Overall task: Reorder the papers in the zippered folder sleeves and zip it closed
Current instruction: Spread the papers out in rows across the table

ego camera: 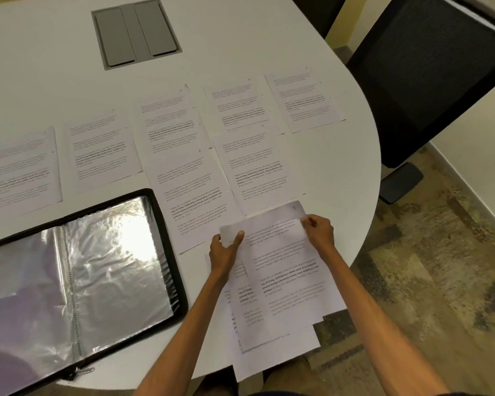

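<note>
Pinching sheet (283,252) at its upper corners with fingers (238,238) of left hand (223,252) and right hand (320,232); judged light, limp, slippery on stack (269,332), so best held by two corners.

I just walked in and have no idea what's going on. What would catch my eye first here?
The left hand and right hand pinch the top sheet of a loose stack at the near right edge of the table. Beyond them printed pages lie in rows across it, and an open zippered folder with shiny sleeves lies near left.
</note>
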`<action>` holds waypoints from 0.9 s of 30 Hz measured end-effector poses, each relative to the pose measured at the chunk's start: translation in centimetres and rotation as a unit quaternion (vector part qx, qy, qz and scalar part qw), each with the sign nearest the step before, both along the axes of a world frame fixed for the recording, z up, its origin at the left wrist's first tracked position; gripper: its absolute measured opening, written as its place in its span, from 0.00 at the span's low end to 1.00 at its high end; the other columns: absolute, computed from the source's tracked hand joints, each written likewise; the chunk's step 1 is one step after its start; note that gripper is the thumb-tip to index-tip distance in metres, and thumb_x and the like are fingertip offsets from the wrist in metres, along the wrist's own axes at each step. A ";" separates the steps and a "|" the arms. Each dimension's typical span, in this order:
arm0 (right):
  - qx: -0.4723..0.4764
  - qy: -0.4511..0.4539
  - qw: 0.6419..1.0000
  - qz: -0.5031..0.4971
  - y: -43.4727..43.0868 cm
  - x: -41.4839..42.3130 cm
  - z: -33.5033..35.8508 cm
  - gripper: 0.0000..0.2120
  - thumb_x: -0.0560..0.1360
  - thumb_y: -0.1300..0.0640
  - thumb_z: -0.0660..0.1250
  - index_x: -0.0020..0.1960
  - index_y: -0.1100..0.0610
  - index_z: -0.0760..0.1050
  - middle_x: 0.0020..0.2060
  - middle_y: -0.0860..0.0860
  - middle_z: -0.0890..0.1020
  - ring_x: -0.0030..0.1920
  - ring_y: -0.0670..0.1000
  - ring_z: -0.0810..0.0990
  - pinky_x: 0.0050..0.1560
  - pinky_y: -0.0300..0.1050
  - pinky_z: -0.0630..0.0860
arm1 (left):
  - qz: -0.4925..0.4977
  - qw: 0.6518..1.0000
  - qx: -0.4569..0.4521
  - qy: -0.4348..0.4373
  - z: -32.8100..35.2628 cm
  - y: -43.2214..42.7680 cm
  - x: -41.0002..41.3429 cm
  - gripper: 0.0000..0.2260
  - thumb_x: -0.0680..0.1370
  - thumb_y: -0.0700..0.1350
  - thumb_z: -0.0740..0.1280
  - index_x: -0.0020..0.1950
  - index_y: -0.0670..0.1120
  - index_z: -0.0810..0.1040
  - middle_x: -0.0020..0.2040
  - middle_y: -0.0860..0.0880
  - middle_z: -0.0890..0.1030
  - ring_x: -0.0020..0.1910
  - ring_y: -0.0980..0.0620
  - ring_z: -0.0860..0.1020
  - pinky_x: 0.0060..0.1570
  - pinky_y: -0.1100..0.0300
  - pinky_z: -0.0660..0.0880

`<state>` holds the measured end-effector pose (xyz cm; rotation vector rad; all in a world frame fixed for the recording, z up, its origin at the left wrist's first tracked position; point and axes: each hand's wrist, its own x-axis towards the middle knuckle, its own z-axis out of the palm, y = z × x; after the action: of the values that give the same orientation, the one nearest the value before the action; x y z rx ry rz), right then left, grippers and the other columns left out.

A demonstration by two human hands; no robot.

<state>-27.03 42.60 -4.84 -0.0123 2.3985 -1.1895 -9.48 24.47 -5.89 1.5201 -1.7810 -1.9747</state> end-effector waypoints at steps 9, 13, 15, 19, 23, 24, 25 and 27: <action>0.019 -0.031 0.999 0.010 -1.3 4.1 -2.3 0.11 0.75 0.55 0.71 0.55 0.60 0.81 0.48 0.53 0.84 0.47 0.52 0.81 0.49 0.43 0.76 | 0.025 0.999 -0.011 -0.035 -1.7 -0.5 2.7 0.18 0.70 0.41 0.78 0.57 0.42 0.77 0.54 0.45 0.82 0.50 0.44 0.82 0.47 0.52 0.81; 0.038 -0.028 0.997 0.057 -1.6 4.8 -2.2 0.17 0.72 0.57 0.75 0.59 0.59 0.80 0.50 0.53 0.83 0.49 0.51 0.80 0.55 0.47 0.77 | 0.025 0.998 -0.027 -0.047 -1.4 -1.0 4.0 0.16 0.71 0.41 0.77 0.55 0.43 0.76 0.52 0.46 0.81 0.50 0.45 0.81 0.45 0.55 0.78; 0.055 -0.005 0.995 0.078 -2.1 5.8 -2.2 0.17 0.72 0.60 0.75 0.60 0.60 0.80 0.50 0.54 0.84 0.45 0.49 0.80 0.51 0.42 0.76 | 0.022 0.998 -0.043 -0.048 -1.3 -1.3 5.0 0.16 0.71 0.41 0.77 0.55 0.44 0.76 0.51 0.48 0.81 0.50 0.45 0.81 0.41 0.59 0.77; 0.068 0.017 0.995 0.064 -3.3 8.6 -2.7 0.16 0.71 0.61 0.75 0.58 0.61 0.81 0.48 0.56 0.85 0.43 0.48 0.79 0.50 0.39 0.75 | 0.007 0.998 -0.048 -0.039 -1.2 -2.5 7.2 0.16 0.73 0.41 0.76 0.57 0.43 0.76 0.53 0.47 0.81 0.49 0.48 0.81 0.40 0.61 0.78; 0.046 -0.004 0.997 0.057 -4.4 10.3 -2.9 0.14 0.72 0.61 0.75 0.57 0.61 0.82 0.48 0.56 0.85 0.44 0.49 0.81 0.50 0.38 0.75 | 0.009 0.999 -0.039 -0.020 -1.1 -4.0 8.9 0.18 0.73 0.40 0.75 0.62 0.41 0.76 0.54 0.47 0.82 0.49 0.49 0.83 0.39 0.61 0.81; 0.037 -0.016 0.997 0.059 -4.5 10.4 -2.8 0.14 0.72 0.60 0.74 0.57 0.60 0.82 0.48 0.55 0.85 0.44 0.48 0.81 0.49 0.37 0.74 | 0.011 0.999 -0.034 -0.012 -1.2 -4.3 9.1 0.19 0.74 0.40 0.75 0.62 0.41 0.76 0.54 0.47 0.83 0.49 0.49 0.83 0.39 0.61 0.81; 0.028 -0.027 0.997 0.064 -4.6 10.4 -2.6 0.14 0.72 0.60 0.74 0.57 0.60 0.82 0.48 0.54 0.85 0.44 0.48 0.81 0.47 0.36 0.73 | 0.012 0.999 -0.030 -0.008 -1.3 -4.5 9.3 0.19 0.74 0.40 0.74 0.62 0.41 0.76 0.54 0.46 0.83 0.49 0.48 0.83 0.39 0.59 0.82; 0.006 -0.051 0.996 0.079 -4.7 10.1 -2.5 0.12 0.73 0.60 0.73 0.57 0.59 0.82 0.49 0.52 0.85 0.46 0.48 0.81 0.46 0.35 0.73 | 0.019 0.999 -0.026 -0.005 -1.3 -4.9 9.7 0.19 0.73 0.43 0.76 0.62 0.42 0.76 0.54 0.45 0.83 0.49 0.47 0.84 0.42 0.53 0.83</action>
<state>-16.97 37.94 -7.39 -0.1317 2.2705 -1.0787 0.22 19.56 -7.18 1.5400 -1.7794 -1.8918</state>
